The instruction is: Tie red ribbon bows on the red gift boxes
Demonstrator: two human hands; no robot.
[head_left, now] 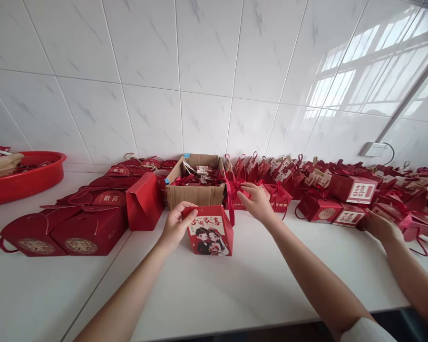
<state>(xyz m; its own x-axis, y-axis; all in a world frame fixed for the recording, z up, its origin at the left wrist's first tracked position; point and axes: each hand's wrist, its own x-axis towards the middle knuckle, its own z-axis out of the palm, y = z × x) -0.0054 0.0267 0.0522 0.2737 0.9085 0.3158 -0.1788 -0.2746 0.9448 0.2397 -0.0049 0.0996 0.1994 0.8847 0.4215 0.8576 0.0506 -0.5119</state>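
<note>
A red wedding favor box (pixel 209 232) with a cartoon couple and Chinese characters on its front stands upright on the white table. My left hand (pixel 178 223) pinches its top left edge, thumb on the front. Behind and to the right, my right hand (pixel 257 202) has its fingers closed on a red ribbon (pixel 230 204), which hangs down beside the box. An open cardboard carton (pixel 196 195) with ribbons and small printed cards inside sits just behind the favor box. Left of my left hand stands a plain-sided red box (pixel 145 202).
Dark red boxes (pixel 89 232) are grouped at the left, near a red basin (pixel 39 175). Many small favor boxes (pixel 281 171) line the tiled wall. At the right, another person's hand (pixel 383 228) is beside stacked red boxes (pixel 353 190). A socket (pixel 374 149) is on the wall.
</note>
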